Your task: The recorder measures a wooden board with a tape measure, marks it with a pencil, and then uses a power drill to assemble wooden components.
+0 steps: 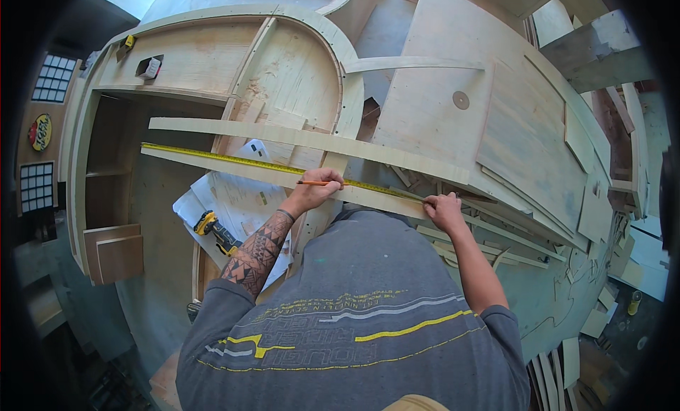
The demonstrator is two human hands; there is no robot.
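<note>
Thin plywood strips lie across the frame in front of me. Along the nearer strip point(368, 199) stretches a yellow tape measure blade point(234, 158). My left hand point(316, 190) is closed around an orange pencil point(322, 183) and rests over the tape and strip. My right hand point(444, 211) pinches at the right end of the tape, against the strip; its case cannot be made out. Beyond them lies a second, slightly curved strip point(304, 137), roughly parallel. A yellow and black cordless power tool point(217, 232) sits on paper sheets point(202, 198) left of my left forearm.
A curved plywood frame point(99, 127) with compartments spreads at the left and far side. A small yellow tool point(126, 45) and a white box point(149, 69) sit on it. Large plywood panels point(524, 142) are stacked at right. Offcuts point(598, 319) litter the floor.
</note>
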